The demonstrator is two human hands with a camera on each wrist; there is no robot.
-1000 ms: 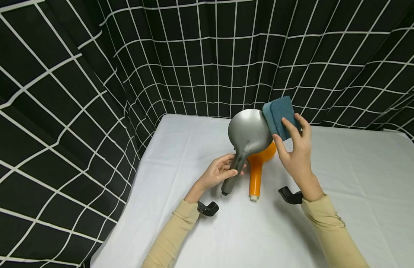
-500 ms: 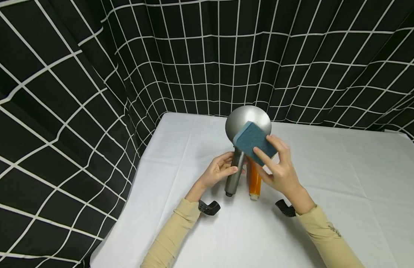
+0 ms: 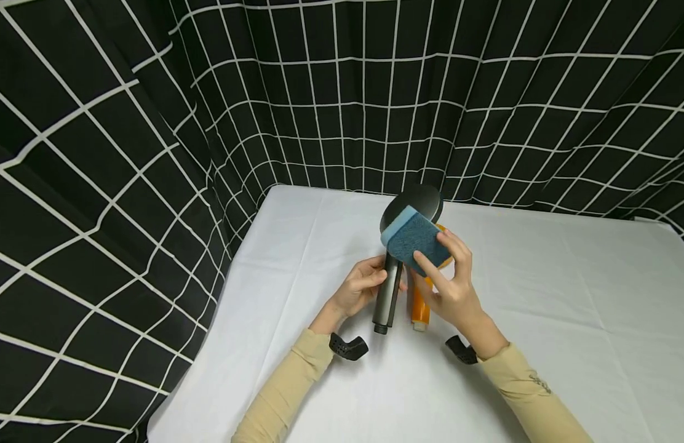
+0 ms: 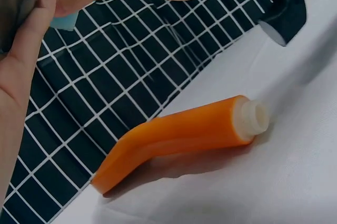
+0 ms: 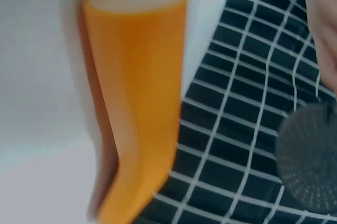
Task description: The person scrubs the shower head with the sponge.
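Note:
My left hand (image 3: 360, 286) grips the handle of a grey handheld shower head (image 3: 387, 298), its dark round head pointing away and raised above the table. A blue sponge (image 3: 416, 243) with a lighter layer along one side is pinched in the fingers of my right hand (image 3: 453, 286). In the head view the sponge overlaps the shower head's neck and lower head. The nozzle-dotted spray face (image 5: 308, 158) shows in the right wrist view. Just right of the grey handle, an orange shower head (image 4: 184, 132) lies on the table, partly hidden by the sponge and right hand.
A white cloth covers the table (image 3: 541, 295). Black curtains with a white grid (image 3: 342, 98) stand close behind its far edge and along its left side. Each wrist carries a black camera mount (image 3: 349, 348).
My left hand has rolled the grey shower head, so a dark face shows instead of its silver back. My right hand has brought the sponge leftward and down, from the head's right rim to its neck.

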